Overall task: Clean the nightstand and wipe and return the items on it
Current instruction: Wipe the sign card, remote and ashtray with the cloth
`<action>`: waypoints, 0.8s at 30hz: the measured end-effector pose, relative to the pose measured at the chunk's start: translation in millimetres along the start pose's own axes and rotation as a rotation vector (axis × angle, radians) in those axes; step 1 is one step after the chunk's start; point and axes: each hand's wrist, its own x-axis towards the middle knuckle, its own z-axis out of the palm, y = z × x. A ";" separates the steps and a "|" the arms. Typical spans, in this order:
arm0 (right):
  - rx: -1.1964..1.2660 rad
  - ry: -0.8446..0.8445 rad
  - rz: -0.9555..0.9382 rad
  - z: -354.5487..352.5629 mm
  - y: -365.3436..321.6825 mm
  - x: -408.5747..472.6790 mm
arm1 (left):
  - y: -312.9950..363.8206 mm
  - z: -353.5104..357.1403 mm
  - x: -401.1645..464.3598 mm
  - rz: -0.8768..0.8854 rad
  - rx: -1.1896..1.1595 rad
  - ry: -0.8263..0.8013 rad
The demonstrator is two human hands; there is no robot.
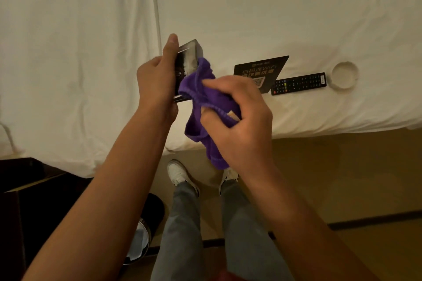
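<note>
Over the bed's edge, the left hand grips a dark tissue box while the right hand bunches a purple cloth against it; best to brace the box firmly and wipe each face in turn.

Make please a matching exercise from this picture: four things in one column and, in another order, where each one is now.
Things:
1. purple cloth
2. dark box
3. remote control
4. round white dish

Places:
A. gripped in the left hand
B. on the bed, farthest to the right
C. bunched in the right hand
D. on the bed, between the black card and the dish

Pairs: 1-C, 2-A, 3-D, 4-B
</note>
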 end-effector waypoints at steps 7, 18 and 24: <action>0.169 -0.080 0.183 -15.0 21.1 -18.8 | -8.9 -4.0 23.0 -0.330 -0.156 -0.262; 0.149 0.221 0.321 -69.3 86.1 15.7 | -36.2 -12.7 71.1 0.565 1.137 -0.389; 0.130 0.241 0.328 -82.5 104.8 9.0 | -82.7 0.4 89.1 0.722 1.590 -0.494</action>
